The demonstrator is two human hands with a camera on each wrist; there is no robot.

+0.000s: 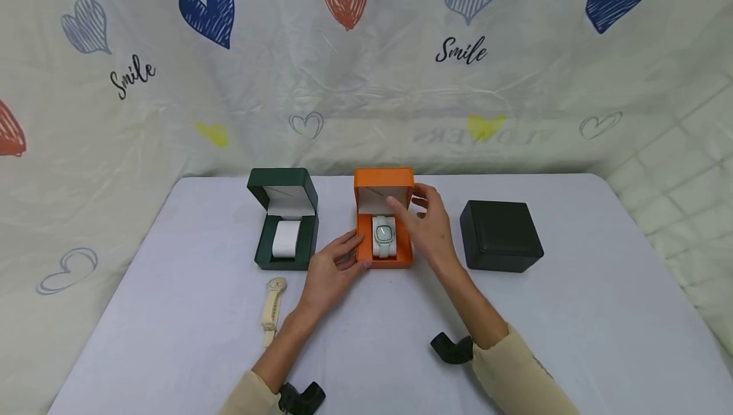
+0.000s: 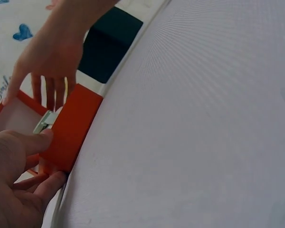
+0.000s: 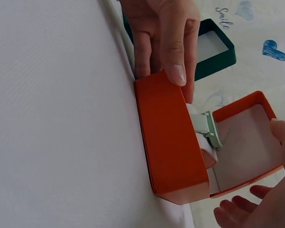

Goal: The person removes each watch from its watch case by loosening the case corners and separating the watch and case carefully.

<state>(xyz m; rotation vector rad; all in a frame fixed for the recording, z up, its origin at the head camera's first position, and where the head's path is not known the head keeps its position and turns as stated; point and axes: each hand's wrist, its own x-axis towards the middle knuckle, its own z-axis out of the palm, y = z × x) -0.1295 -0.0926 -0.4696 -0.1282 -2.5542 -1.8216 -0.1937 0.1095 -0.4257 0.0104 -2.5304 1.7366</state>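
An orange watch box (image 1: 401, 256) stands with its lid up. Inside it, a pale green watch (image 1: 384, 233) with a square face is wrapped round a white cushion. At the box's front left corner, my left hand (image 1: 329, 275) grips the wall, thumb on the front edge and fingers along the side. My right hand (image 1: 432, 227) is at the right of the raised lid (image 3: 247, 137); its thumb is at the lid's edge and the other fingers hang loosely bent beside the box.
To the left stands an open green watch box (image 1: 312, 237) with a bare white cushion (image 1: 286, 239). A cream watch (image 1: 272, 310) lies in front of it, near my left forearm. A closed black box (image 1: 502, 235) sits at the right. A printed curtain (image 1: 378, 84) hangs behind the white table (image 1: 389, 338).
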